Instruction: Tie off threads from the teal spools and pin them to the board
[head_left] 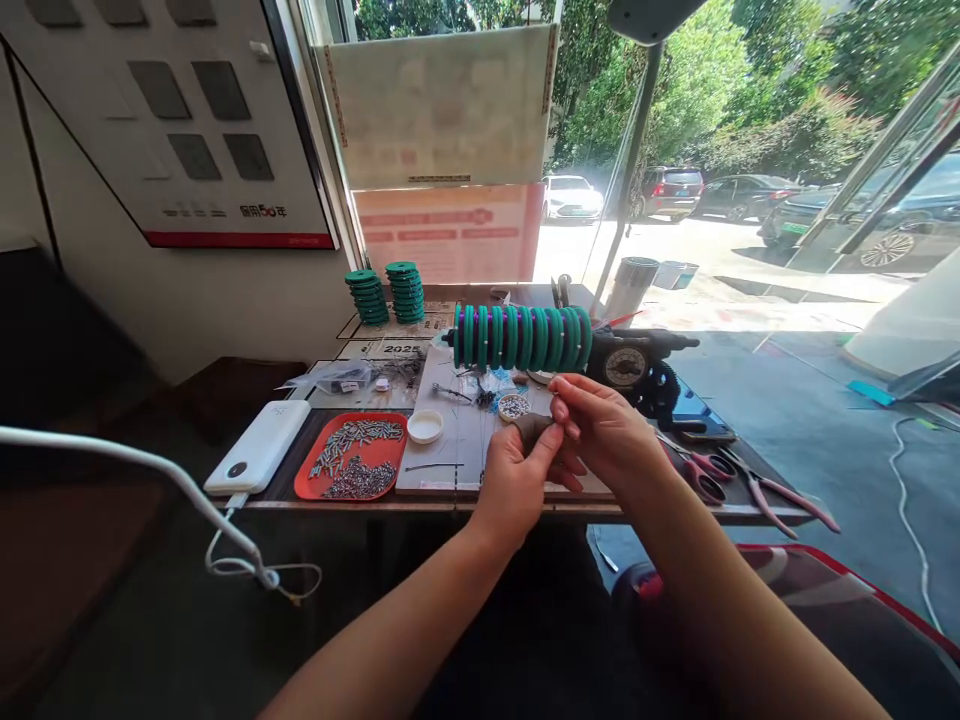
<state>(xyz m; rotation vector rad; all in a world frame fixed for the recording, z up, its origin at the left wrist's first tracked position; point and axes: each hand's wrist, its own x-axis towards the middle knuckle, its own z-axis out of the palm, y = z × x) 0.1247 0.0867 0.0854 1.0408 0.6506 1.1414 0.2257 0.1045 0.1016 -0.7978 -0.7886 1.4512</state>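
Fingers point(592, 390) curled close together, a person's left hand point(517, 468) and right hand point(609, 430) hover by a white board point(469, 440) on a crowded table point(450, 293), near a row of green spools point(521, 338), between a red tray point(305, 478) of metal parts point(360, 479) and pink-handled pliers point(810, 509).

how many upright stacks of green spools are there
2: the left stack and, just beside it, the right stack, both farther back than the red tray.

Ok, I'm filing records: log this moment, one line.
left hand, right hand: close together | grip: contents unclear | beyond: green spools | orange tray: metal parts
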